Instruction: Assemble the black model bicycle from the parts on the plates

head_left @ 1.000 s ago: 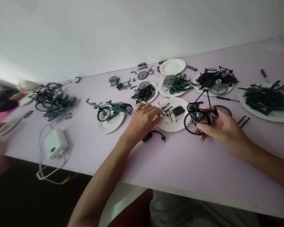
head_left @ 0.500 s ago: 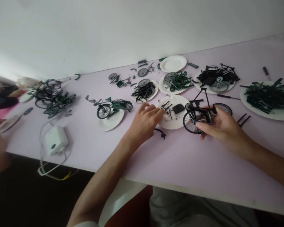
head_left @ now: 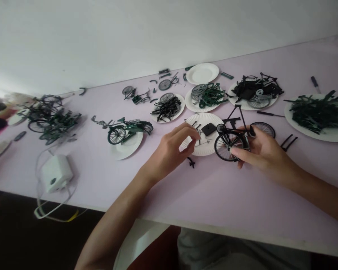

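My right hand [head_left: 260, 150] grips a partly built black model bicycle [head_left: 229, 144], fingers behind it and thumb by the hub of its spoked wheel. The bare frame tubes point upward. To its left, my left hand [head_left: 176, 150] is at the near left side of a white paper plate [head_left: 203, 150]. Its thumb and index finger curve together in a pinch; anything between the tips is too small to make out. On that plate lie a flat black piece [head_left: 208, 129], thin rods and tiny screws. A small black curved part [head_left: 191, 162] rests on the table below my left hand.
Behind stand plates of black parts [head_left: 167, 108], green parts [head_left: 212, 95] and dark frames [head_left: 257, 92]. Right lie a loose wheel [head_left: 263, 129], screwdrivers and a large plate of dark green pieces [head_left: 321, 112]. Left are a green model bicycle [head_left: 126, 129], piled bicycles [head_left: 55, 120] and a white adapter [head_left: 57, 172].
My left hand has drawn back slightly from the plate's parts, its thumb and index finger now visible in a pinch. My right hand keeps its hold on the model bicycle. The view has shifted slightly.
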Demonstrator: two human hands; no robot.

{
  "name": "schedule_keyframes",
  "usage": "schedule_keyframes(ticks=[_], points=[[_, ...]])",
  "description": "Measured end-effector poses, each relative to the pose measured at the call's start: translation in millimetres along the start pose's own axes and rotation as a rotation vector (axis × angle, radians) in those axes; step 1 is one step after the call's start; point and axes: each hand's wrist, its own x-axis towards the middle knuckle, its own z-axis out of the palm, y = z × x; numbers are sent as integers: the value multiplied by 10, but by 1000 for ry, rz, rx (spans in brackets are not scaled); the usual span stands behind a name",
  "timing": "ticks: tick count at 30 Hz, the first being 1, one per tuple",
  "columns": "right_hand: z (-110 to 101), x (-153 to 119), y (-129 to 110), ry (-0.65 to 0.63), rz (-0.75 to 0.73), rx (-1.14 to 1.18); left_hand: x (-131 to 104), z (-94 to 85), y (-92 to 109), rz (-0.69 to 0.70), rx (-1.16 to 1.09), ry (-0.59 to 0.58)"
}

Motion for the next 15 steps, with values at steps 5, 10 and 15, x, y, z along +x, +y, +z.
schedule_keyframes(ticks=[5,10,15], points=[[-21,-8,41,-59,-17,-24,-30,105,131,-191,-400,-68],[-12,-49,1,-79,-8,-45,-38,171,183,-266,-577,-39],[-4,-42,22,-115,-36,-25,-37,198,206,-239,-663,21]])
